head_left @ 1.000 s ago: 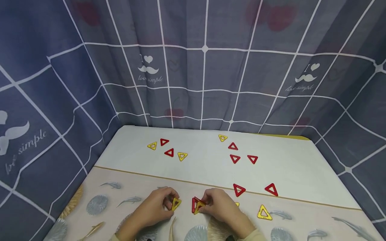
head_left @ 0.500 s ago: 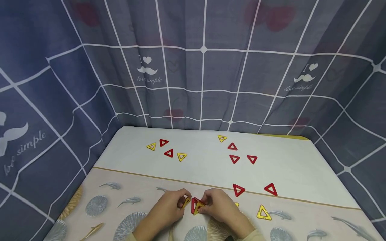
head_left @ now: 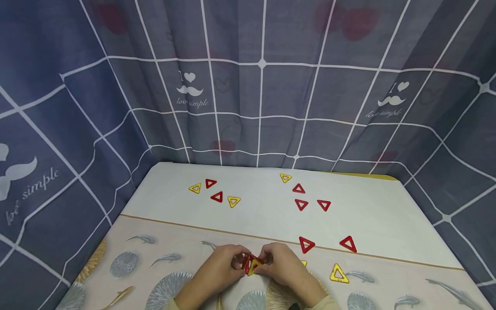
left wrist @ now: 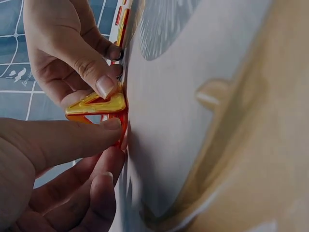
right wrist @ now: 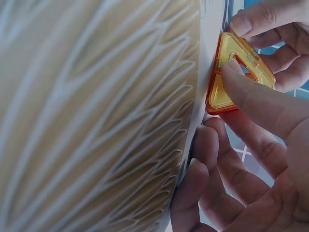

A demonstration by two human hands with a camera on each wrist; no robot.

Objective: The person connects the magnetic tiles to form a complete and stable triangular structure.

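Note:
Both hands meet at a small cluster of triangular magnetic tiles near the table's front. My right hand [head_left: 284, 262] pinches a yellow triangular magnetic tile [head_left: 253, 267], its thumb flat on the tile's face in the right wrist view. Red tiles [head_left: 248, 263] stand tilted against that yellow one. From the left, my left hand [head_left: 224, 267] grips a yellow triangular tile at the cluster's side; its fingers mostly hide it. Close up in the left wrist view, the left thumb [left wrist: 111, 124] presses by a red edge, just below a yellow tile [left wrist: 113, 105].
Two red tiles [head_left: 306, 244] and a yellow tile [head_left: 339, 274] lie to the right of the hands; another yellow one [head_left: 304, 262] peeks from behind the right hand. Farther back, several red and yellow tiles [head_left: 234, 201] are scattered on the white tabletop [head_left: 263, 219]. A grid-patterned curtain [head_left: 240, 94] encloses the table.
My left hand has moved right with its yellow tile, bringing it against the cluster. The right hand keeps its grip in nearly the same place.

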